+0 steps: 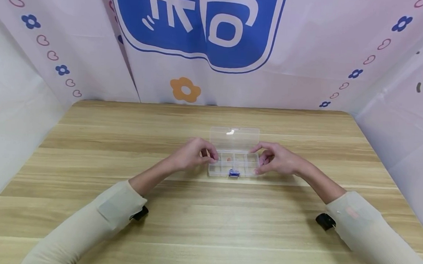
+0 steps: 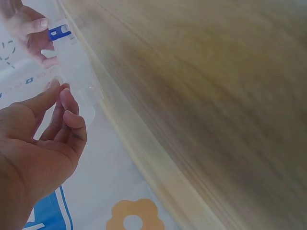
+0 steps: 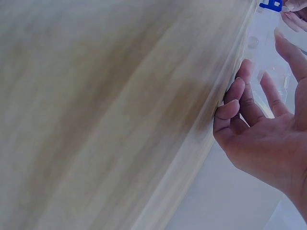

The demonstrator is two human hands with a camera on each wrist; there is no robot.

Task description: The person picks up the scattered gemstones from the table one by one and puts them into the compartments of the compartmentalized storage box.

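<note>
A clear plastic compartment box (image 1: 226, 170) lies on the table with its transparent lid (image 1: 234, 139) raised at the back. A blue latch (image 1: 234, 173) sits at the middle of its front edge. In one back compartment there is a small orange bit (image 1: 229, 159), too small to identify. At the box's left end my left hand (image 1: 195, 155) pinches the edge between thumb and fingertips. My right hand (image 1: 279, 159) holds the right end, thumb near the front corner and index finger stretched toward the hinge. Both wrist views show the hands (image 2: 43, 139) (image 3: 268, 124) by the box.
The wooden table (image 1: 209, 222) reaches back to a white printed cloth (image 1: 292, 88) with a blue sign and an orange flower. White cloth hangs at both sides. Small black devices (image 1: 325, 221) sit under the sleeves at both wrists.
</note>
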